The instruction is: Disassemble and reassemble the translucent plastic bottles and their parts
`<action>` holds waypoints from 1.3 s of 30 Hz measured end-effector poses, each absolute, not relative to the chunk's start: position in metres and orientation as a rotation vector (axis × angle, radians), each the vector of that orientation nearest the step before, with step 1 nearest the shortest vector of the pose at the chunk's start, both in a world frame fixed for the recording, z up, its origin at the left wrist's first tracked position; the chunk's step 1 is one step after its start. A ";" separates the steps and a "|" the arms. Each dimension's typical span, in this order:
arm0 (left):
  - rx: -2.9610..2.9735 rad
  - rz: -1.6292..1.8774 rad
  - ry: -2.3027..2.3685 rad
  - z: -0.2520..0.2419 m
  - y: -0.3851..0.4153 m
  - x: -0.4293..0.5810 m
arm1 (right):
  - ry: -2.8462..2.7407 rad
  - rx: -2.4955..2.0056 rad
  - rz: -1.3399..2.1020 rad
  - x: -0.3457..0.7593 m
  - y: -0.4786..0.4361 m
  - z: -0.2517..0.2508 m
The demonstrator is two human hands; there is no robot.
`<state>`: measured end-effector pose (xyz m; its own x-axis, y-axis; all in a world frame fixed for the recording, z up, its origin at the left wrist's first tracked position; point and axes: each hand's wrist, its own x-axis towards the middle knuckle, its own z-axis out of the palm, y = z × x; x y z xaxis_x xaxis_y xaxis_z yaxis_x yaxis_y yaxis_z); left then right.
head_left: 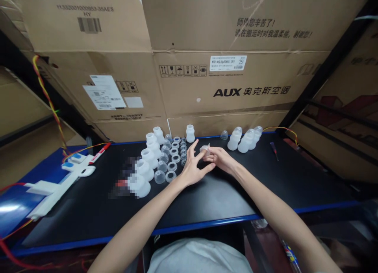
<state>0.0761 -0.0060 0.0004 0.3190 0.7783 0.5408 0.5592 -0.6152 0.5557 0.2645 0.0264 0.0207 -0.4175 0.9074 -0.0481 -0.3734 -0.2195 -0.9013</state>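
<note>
Large cardboard boxes (189, 68) stacked as a wall close off the back of a black mat (88, 210) with a blue edge, which covers the work surface.

At the far left lies a white plastic fixture (56, 184) with blue pads, twisted red and yellow wires (49, 100) trailing above it, and a red marker (99, 153) just beside it. Next come white cup-shaped caps (143, 168) in a curved line, with a blurred patch just to their left. Beside them sit rows of small clear rings and domes (173, 157), and a single white bottle-shaped piece (190, 133) stands behind them near the boxes.

The left hand (193, 166) hovers just right of the clear rings, its fingers spread and raised, with only the thumb and one fingertip meeting the right hand. The right hand (220, 159) has its fingers curled together, pinching a small clear plastic piece (204, 148) at the fingertips. That piece is translucent, pale and rounded, held above the middle of the mat between the two hands; its exact form is too small to tell.

Further right, a cluster of white bottle-shaped pieces (245, 139) leans together by the boxes, a lone clear dome (224, 135) left of them. A small screwdriver (274, 150) lies on the mat, with a yellow wire (283, 129) looping beyond it.
</note>
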 end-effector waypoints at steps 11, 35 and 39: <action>1.894 1.735 1.055 0.000 -0.001 0.078 | -0.813 -0.724 1.952 0.264 0.030 0.022; 1.721 1.602 1.275 -0.005 0.007 0.079 | -1.907 -1.285 0.593 0.249 0.008 0.018; 1.944 1.634 1.315 -0.003 0.006 0.077 | -1.839 -1.265 0.619 0.245 0.004 0.020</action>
